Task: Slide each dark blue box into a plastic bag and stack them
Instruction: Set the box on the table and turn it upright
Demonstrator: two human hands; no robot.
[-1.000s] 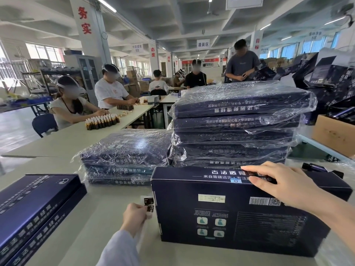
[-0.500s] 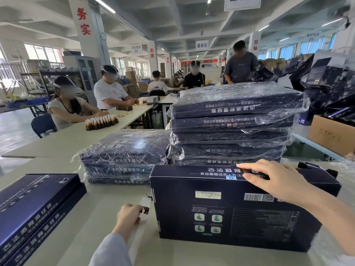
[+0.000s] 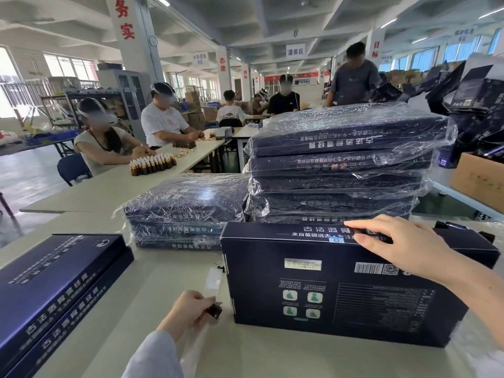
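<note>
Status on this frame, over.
Left hand pinching clear plastic strip. Right hand gripping upright dark blue box, top edge. Bagged stacks right behind it.

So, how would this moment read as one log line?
right hand: grips upright dark blue box | left hand: pinches plastic bag

The dark blue box (image 3: 341,290) carries white lettering, a black-and-white barcode and 4 pale green icons. The plastic bag (image 3: 213,281) is clear. The tall bagged stack (image 3: 341,162) shows dark blue under glossy clear film. The table (image 3: 163,282) is pale cream, the sleeve (image 3: 155,358) light grey. The bottles (image 3: 152,165) are amber-brown with white caps; the pillar (image 3: 136,50) is white with red characters.
</note>
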